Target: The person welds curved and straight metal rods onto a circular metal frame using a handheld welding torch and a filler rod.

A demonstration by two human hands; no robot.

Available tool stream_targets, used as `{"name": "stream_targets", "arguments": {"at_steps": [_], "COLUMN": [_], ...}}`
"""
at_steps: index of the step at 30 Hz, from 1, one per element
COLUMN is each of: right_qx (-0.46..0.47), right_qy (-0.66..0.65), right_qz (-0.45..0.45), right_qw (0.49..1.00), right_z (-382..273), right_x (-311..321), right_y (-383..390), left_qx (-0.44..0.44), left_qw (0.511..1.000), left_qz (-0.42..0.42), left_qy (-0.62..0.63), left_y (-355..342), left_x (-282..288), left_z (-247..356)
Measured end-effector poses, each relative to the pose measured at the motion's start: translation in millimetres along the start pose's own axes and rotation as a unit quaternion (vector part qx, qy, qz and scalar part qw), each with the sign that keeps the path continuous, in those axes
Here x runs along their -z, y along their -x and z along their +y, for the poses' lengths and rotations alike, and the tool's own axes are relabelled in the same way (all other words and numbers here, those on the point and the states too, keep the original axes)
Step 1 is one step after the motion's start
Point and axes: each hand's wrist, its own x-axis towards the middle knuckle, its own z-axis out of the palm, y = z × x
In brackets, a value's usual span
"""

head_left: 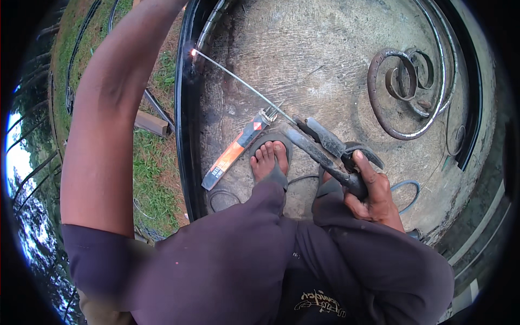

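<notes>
My right hand (374,195) grips a worn black electrode holder (330,157), which clamps a long thin welding rod (244,86). The rod's far tip glows with a bright spark (193,52) at a segmented curved metal bar (209,27), beside a black curved frame piece (183,108). My left forearm (103,151) reaches up past the top edge, where the hand is out of sight. An open orange and black packet of rods (233,151) lies on the concrete beside my sandalled foot (268,160).
Bent scrolled metal bars (392,130) lie on the concrete (292,43) at the right, inside another black curved piece (474,108). Grass (151,173) with metal bars and a wooden block (151,123) is at the left. A blue cable (406,184) loops beside my right hand.
</notes>
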Motion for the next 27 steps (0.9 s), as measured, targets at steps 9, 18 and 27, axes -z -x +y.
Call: {"name": "stream_targets", "arguments": {"at_steps": [9,18,27], "right_qx": [0.014,0.059,0.052], "right_qy": [0.005,0.051,0.06], "right_qz": [-0.007,-0.014,-0.031], "right_qw": [1.0,0.997,0.996], "right_z": [4,-1,2], "right_x": [-3,1,2], "right_y": [-3,-13,-11], "left_qx": [-0.007,-0.006,-0.015], "left_qw": [1.0,1.0,0.999], "left_qz": [0.003,-0.013,0.001], "left_qy": [0.003,-0.024,-0.029], "left_y": [-1,-7,2], "left_x": [0,-8,-2], "left_z": [-1,-2,4]}}
